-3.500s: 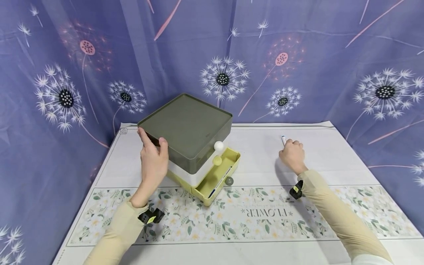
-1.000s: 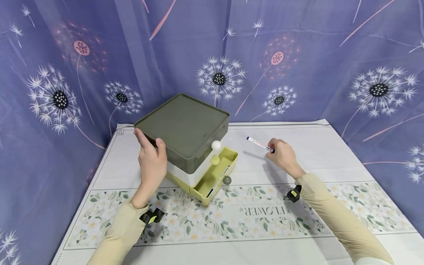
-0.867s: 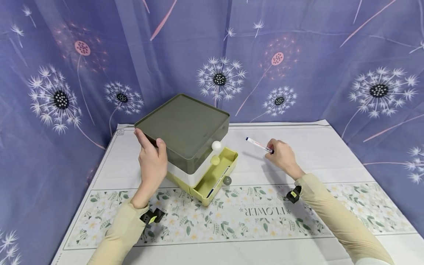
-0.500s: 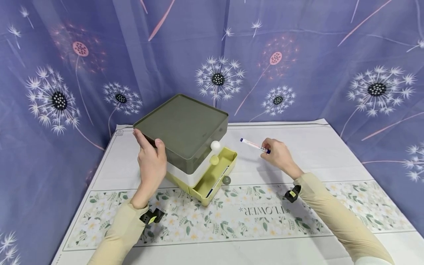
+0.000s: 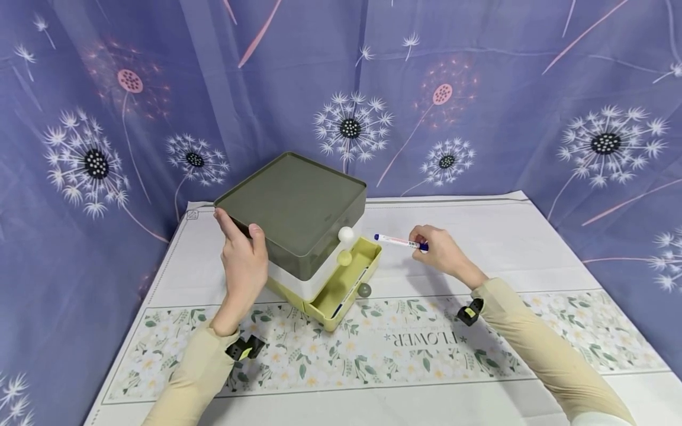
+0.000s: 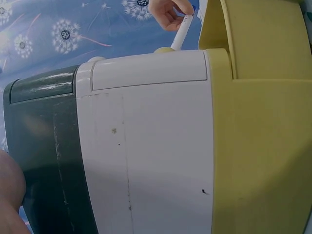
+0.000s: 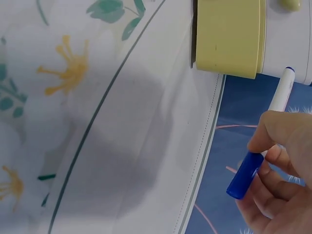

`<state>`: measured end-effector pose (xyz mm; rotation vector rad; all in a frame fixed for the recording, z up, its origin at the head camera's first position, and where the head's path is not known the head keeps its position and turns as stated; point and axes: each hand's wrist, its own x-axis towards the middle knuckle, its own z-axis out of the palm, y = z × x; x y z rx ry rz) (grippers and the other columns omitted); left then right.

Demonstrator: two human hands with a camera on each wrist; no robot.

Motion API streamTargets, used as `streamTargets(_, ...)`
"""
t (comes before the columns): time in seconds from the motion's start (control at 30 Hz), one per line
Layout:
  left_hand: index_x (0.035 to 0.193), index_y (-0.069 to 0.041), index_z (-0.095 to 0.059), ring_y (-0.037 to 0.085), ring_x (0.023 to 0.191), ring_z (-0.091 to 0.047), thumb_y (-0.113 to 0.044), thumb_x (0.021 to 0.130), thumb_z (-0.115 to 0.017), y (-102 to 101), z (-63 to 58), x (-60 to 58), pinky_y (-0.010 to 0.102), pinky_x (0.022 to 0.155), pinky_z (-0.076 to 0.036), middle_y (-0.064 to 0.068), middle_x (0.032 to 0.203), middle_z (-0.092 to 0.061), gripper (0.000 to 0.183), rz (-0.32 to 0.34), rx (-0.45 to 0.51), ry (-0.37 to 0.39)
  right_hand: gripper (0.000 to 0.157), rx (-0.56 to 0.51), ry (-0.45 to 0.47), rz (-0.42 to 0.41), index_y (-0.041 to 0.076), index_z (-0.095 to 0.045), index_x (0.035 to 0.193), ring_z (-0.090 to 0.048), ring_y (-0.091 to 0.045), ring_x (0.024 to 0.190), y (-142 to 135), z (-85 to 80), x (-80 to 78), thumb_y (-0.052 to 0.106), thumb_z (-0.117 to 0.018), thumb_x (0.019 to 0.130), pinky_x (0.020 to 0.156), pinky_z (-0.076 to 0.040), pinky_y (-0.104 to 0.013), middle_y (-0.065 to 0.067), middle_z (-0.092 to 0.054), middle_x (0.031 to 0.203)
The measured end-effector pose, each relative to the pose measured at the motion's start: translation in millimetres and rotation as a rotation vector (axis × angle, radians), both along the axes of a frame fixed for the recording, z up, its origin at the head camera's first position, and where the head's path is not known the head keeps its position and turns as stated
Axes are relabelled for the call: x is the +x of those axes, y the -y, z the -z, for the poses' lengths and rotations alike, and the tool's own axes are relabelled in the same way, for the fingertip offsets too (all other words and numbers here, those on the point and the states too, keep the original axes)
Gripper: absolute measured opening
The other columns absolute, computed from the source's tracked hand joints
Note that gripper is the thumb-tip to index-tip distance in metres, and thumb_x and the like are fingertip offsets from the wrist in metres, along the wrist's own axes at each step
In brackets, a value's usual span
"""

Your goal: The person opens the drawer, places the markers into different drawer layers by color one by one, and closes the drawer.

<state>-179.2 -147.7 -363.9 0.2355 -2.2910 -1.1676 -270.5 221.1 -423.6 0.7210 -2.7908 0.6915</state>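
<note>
A three-tier drawer box (image 5: 293, 207), dark green over white over yellow, stands left of centre. Its yellow bottom drawer (image 5: 367, 251) is pulled out, and a white marker (image 5: 350, 291) lies inside along the front wall. My left hand (image 5: 242, 260) rests against the box's upper left side, thumb and fingers spread on the dark green tier. Between thumb and fingers, my right hand (image 5: 439, 251) pinches a second whiteboard marker (image 5: 394, 240) near its blue cap (image 7: 245, 175). That marker's far end points at the drawer's right corner, held above the table.
Round knobs mark the drawers: white (image 5: 346, 234), yellow (image 5: 344, 258) and grey (image 5: 364, 290). A white tablecloth (image 5: 479, 236) with a flower-printed band covers the table. Behind hangs a purple dandelion curtain (image 5: 277, 89).
My right hand picked the marker off the table at the right and carried it left toward the open drawer, turning it sideways. The left hand stays on the box.
</note>
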Motion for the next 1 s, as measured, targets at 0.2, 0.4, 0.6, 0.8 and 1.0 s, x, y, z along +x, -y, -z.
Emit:
streamTargets(0.2,0.147,-0.004,0.003,0.045,0.085,-0.055,-0.038,0.095,-0.029,0.2,0.8,0.2,0.051,0.079,-0.04,0.032,0.138,-0.034,0.07,-0.002,0.002,0.0,0.022,-0.02,-0.008,-0.083,0.013,-0.061,0.086,-0.053,-0.011,0.071,3.3,-1.3,1.4,0.001,-0.062,0.068,0.064,-0.046,-0.028,0.0,-0.059,0.079)
streamTargets(0.4,0.147,-0.004,0.002,0.046,0.083,-0.055,-0.038,0.095,-0.029,0.4,0.5,0.6,0.052,0.079,-0.04,0.033,0.134,-0.037,0.07,-0.005,-0.001,-0.01,0.022,-0.065,-0.015,-0.169,0.012,-0.063,0.087,-0.056,-0.011,0.072,6.5,-1.4,1.3,-0.002,-0.063,0.069,0.064,-0.048,-0.028,0.0,-0.062,0.08)
streamTargets(0.6,0.147,-0.004,0.002,0.047,0.088,-0.055,-0.039,0.095,-0.029,0.0,-0.2,0.7,0.052,0.079,-0.041,0.024,0.15,-0.017,0.07,-0.004,-0.003,-0.016,0.024,-0.067,-0.024,-0.251,0.013,-0.065,0.092,-0.057,-0.012,0.075,10.0,-3.4,2.8,-0.001,-0.065,0.072,0.065,-0.049,-0.028,0.001,-0.063,0.086)
streamTargets(0.8,0.148,-0.005,0.001,0.047,0.091,-0.055,-0.04,0.095,-0.029,0.2,1.4,0.5,0.052,0.08,-0.041,0.02,0.152,-0.011,0.07,-0.005,-0.003,-0.015,0.024,-0.047,-0.026,-0.34,0.008,-0.065,0.102,-0.06,-0.013,0.085,13.6,-4.7,4.3,0.001,-0.062,0.079,0.073,-0.05,-0.032,-0.003,-0.064,0.099)
streamTargets(1.0,0.148,-0.005,0.001,0.047,0.087,-0.055,-0.04,0.095,-0.029,0.1,1.3,-0.2,0.051,0.077,-0.041,0.022,0.151,-0.014,0.07,-0.011,-0.011,-0.025,0.024,-0.024,-0.072,-0.384,0.008,-0.065,0.105,-0.058,-0.016,0.095,18.5,-5.6,4.2,0.0,-0.06,0.082,0.079,-0.048,-0.035,-0.003,-0.064,0.103)
